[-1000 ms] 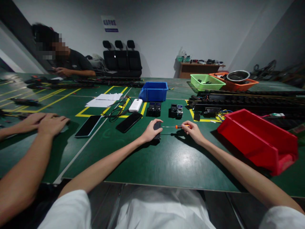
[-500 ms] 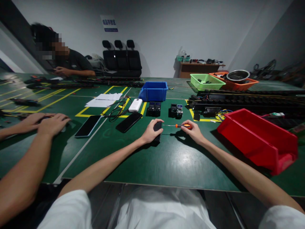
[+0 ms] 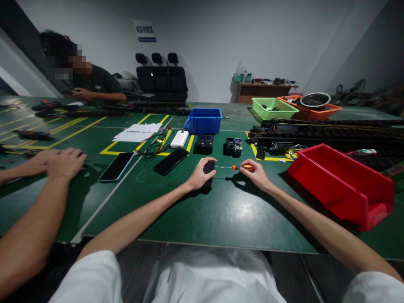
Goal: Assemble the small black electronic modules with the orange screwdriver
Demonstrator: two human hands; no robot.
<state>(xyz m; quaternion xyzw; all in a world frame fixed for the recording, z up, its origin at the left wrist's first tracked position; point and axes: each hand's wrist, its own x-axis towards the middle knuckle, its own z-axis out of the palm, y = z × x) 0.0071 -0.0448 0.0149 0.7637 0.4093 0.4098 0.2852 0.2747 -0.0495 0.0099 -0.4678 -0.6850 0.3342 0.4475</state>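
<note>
My left hand is closed around a small black box-shaped part, held upright on the green table. An orange-and-black screwdriver lies level in the fingers of my right hand. Its thin shaft points left, and the tip meets the right face of the black part; the exact contact point is too small to make out. Just beyond my hands stand two clusters of small black modules, one on the left and one on the right.
A red bin stands at the right, a blue bin behind the modules. Phones, a white power bank, cables and papers lie to the left. A co-worker's hands rest on the far-left table. Black rails extend right.
The co-worker's nearer hand at the left has shifted slightly left. My hands, the black part and the screwdriver look almost unmoved.
</note>
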